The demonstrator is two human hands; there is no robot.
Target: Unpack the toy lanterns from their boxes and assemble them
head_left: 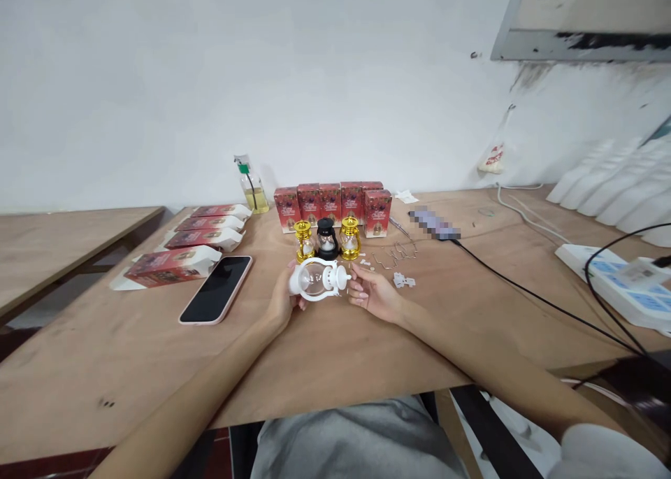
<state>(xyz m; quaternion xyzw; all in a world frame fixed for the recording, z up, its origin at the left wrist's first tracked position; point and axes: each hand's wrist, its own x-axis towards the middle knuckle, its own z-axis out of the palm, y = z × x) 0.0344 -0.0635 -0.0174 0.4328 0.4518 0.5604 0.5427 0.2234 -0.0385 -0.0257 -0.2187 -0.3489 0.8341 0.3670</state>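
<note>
A small white toy lantern (319, 280) lies on its side between my two hands, just above the wooden table (335, 353). My left hand (283, 298) is wrapped round its base end. My right hand (371, 290) pinches its top end with the fingertips. Behind it stand two gold lanterns (304, 240) (349, 238) and a black one (327, 239). A row of red boxes (333, 205) stands behind those. Small white parts (403, 280) and bent wire pieces (394, 255) lie to the right of my right hand.
A black-screened phone (216, 289) lies left of my hands, beside several flat red cartons (199, 238). A bottle of yellow liquid (252, 185) stands at the back. A black cable (524, 291) crosses the right side towards a white power strip (613, 283).
</note>
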